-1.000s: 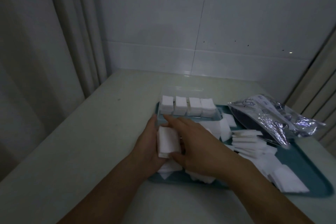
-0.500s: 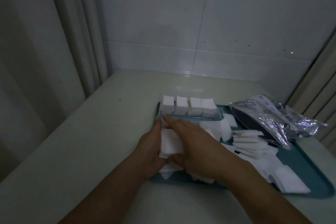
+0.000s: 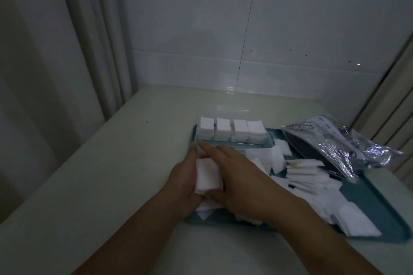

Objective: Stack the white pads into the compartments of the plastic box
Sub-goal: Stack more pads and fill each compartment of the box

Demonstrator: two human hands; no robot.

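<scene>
- Both hands are working over the near-left corner of the teal tray [image 3: 377,205], which is sitting on the pale bench [image 3: 125,163].
- The left hand [image 3: 185,183] is cupping a small stack of white pads [image 3: 207,176] from the left, its fingers curled against the stack's side and its thumb reaching up past the far edge.
- The right hand [image 3: 243,183] is closing on the same stack from the right: the thumb is tucking under the near edge while the forefinger is lying straight across the top, pointing far-left.
- The stack is being held just above some loose pads [image 3: 312,183] on the tray, just short of the plastic box [image 3: 232,143].
- The box is standing at the far-left of the tray; its far row is holding four neat white stacks, and the near row is looking unfilled, though the clear walls make this hard to read.
- More pads are lying scattered toward the right, some fanned in a leaning pile, beside a crinkled foil bag [image 3: 344,143].
- Judging by their look, the pads are light, soft and compressible, so a stack will likely splay or shed layers if pinched at one corner.
- Squeezing opposite sides with flat fingers, with one finger resting on top, seems the safest grasp.
- Lowering the stack squarely into a compartment should be keeping the edges aligned.
</scene>
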